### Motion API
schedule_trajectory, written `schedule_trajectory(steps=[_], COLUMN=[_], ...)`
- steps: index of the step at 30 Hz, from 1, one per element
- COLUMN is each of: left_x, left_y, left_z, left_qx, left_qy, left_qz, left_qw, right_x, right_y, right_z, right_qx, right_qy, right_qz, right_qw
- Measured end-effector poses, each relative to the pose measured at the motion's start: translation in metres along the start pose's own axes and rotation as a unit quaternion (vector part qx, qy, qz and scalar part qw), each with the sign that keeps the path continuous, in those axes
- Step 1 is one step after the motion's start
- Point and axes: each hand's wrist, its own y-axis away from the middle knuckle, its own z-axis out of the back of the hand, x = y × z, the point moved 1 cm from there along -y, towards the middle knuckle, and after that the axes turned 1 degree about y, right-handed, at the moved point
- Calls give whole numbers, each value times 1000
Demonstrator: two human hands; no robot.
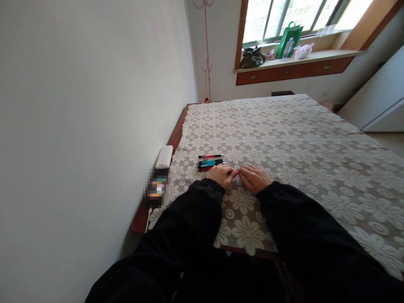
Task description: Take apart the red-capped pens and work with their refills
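Partly, left hand (221, 175) hides pens (212, 163); whether its or right hand's (255, 177) fingers grasp anything, I cannot tell.

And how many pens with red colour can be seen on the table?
2 visible: a red-and-black pen lying beyond the teal pens, and another red pen on their near side, by the left hand. More may be hidden.

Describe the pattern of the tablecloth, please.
The tablecloth has a whitish floral pattern on greyish-brown, in the head view.

Dark-sleeved forearms (198, 208) converging forward; left hand (221, 175) and right hand (255, 179) palms down, fingers (248, 170) bent, tips nearly meeting.
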Motion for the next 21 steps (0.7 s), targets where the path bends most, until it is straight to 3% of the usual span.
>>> schedule_trajectory(steps=[10, 16, 21], left_x=[-7, -4, 3], left_y=[2, 2, 0], left_z=[6, 5, 0], left_qx=[42, 19, 36], left_qy=[-6, 23, 26], left_qz=[67, 27, -20], left_qw=[997, 999, 999], right_x=[-5, -6, -18], right_y=[1, 2, 5], right_z=[-1, -1, -1], right_qx=[0, 6, 3], right_qy=[-32, -21, -33], right_qz=[-1, 1, -9], right_qw=[999, 1000, 999])
